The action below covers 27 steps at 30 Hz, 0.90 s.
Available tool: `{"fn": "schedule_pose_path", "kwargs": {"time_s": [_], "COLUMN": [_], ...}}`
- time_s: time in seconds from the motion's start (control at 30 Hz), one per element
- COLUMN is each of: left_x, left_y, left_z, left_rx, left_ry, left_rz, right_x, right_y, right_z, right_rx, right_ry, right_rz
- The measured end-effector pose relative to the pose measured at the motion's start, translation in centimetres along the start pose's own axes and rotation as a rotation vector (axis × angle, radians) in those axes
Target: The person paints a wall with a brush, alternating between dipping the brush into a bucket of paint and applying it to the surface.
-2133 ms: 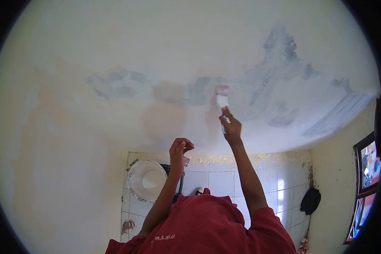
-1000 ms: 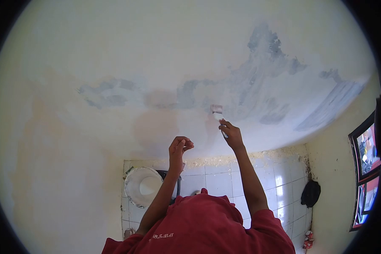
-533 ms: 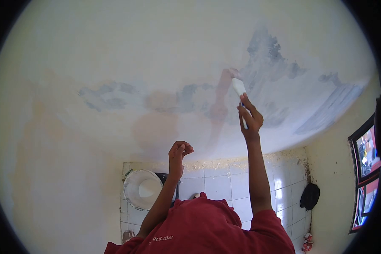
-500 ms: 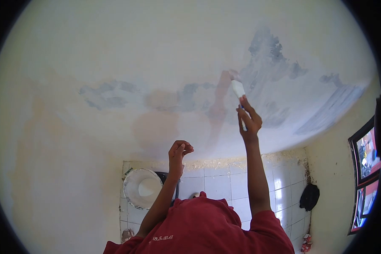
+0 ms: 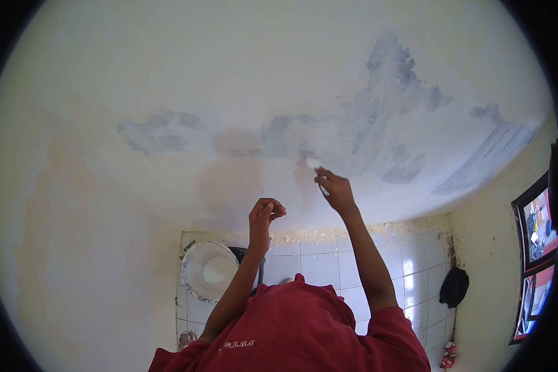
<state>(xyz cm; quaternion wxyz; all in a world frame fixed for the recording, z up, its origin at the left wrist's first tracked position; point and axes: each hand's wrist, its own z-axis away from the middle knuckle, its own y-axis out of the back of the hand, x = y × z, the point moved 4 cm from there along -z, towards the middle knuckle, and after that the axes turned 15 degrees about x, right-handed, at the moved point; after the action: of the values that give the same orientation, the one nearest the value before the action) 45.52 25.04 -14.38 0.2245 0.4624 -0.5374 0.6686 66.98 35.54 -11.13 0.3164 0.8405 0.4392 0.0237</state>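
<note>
My right hand grips a paintbrush by its handle, and the bristle end is up against the wall. The wall is pale, with grey, streaky patches left of the brush and larger ones to its right. My left hand is held lower, in front of the wall, its fingers curled in toward the thumb with nothing seen in them. Below it to the left, a whitish bucket stands on the floor with pale material inside; its rim is smeared.
Light tiles cover the floor, with flaky debris along the wall's foot. A black bundle lies by the right wall, and a red-and-white item sits nearer. A dark-framed window is on the right. Something dark stands behind the bucket.
My right hand has brought the brush down and to the left across the wall, from beside the large grey patch. My left hand has barely moved.
</note>
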Motion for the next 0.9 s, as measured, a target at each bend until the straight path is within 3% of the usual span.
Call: {"fn": "schedule_pose_path", "kwargs": {"time_s": [0.03, 0.1, 0.13, 0.2, 0.3, 0.37, 0.6, 0.67, 0.9], "left_x": [0.0, 0.2, 0.3, 0.5, 0.5, 0.5, 0.2, 0.2, 0.2], "left_y": [0.0, 0.0, 0.1, 0.2, 0.6, 1.1, 1.4, 1.3, 1.2], "left_z": [0.0, 0.1, 0.2, 0.2, 0.3, 0.4, 0.6, 0.7, 1.2], "left_rx": [0.0, 0.004, 0.003, 0.024, 0.042, 0.04, 0.03, 0.028, 0.004], "left_ry": [-0.001, 0.013, 0.013, -0.003, -0.001, 0.003, 0.005, 0.011, 0.019], "left_rz": [-0.001, -0.009, -0.009, -0.001, 0.01, -0.007, -0.001, -0.006, -0.01], "right_x": [-0.3, -1.6, -2.3, -4.2, -5.6, -5.3, -0.1, 0.2, -1.0], "right_y": [0.5, 3.0, 4.0, 6.8, 7.8, 6.1, -5.3, -6.6, -2.3], "right_z": [-1.5, -5.1, -6.7, -9.4, -10.4, -9.0, 1.3, 2.6, -0.9], "right_rx": [0.001, 0.275, 0.276, 0.494, 0.603, 0.59, 0.209, -0.077, 0.002], "right_ry": [0.0, 0.126, 0.126, 0.222, 0.213, 0.224, 0.083, -0.03, 0.064], "right_rz": [-0.001, 0.044, 0.044, 0.085, 0.06, 0.061, 0.062, 0.013, 0.026]}}
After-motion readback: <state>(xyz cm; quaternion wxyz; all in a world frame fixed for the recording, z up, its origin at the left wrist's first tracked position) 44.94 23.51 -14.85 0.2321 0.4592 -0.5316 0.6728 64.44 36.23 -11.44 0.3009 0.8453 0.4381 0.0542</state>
